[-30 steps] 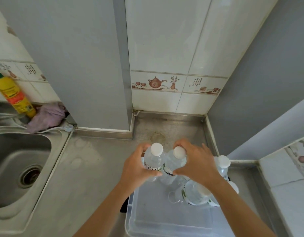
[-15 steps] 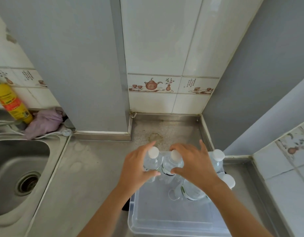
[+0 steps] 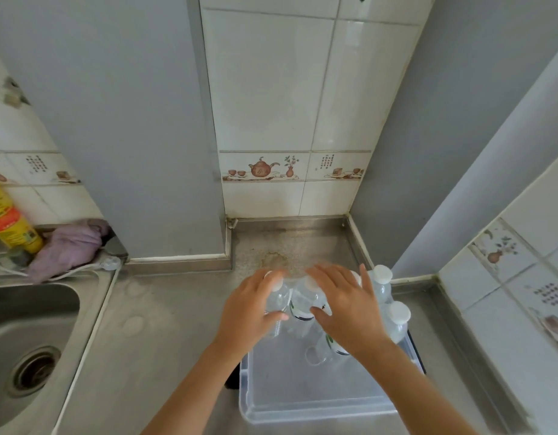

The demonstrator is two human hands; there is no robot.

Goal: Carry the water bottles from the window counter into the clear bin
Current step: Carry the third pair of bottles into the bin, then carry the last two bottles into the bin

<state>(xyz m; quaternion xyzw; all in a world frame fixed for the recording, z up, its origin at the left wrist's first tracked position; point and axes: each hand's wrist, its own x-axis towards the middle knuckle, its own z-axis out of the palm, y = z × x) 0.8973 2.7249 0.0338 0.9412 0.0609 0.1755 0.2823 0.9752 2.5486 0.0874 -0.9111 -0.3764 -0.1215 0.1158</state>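
A clear plastic bin (image 3: 318, 411) stands on the steel counter (image 3: 164, 324) in front of me. Several clear water bottles with white caps stand at its far end. My left hand (image 3: 251, 313) wraps one bottle (image 3: 277, 293) at the bin's far left. My right hand (image 3: 346, 312) covers the bottle beside it (image 3: 301, 304), thumb against its label. Two more bottles stand at the far right, one behind (image 3: 381, 279) and one in front (image 3: 398, 318). Another bottle (image 3: 329, 348) lies partly hidden under my right wrist.
A steel sink (image 3: 26, 324) with a drain lies to the left. A yellow bottle (image 3: 7, 221), a purple cloth (image 3: 70, 246) and a white cable (image 3: 109, 262) sit behind it. Tiled walls and a grey pillar (image 3: 130, 136) close off the counter's back and right.
Both hands have lowered their bottles from above the bin's far edge down among the standing bottles. My right hand's fingers have spread wider.
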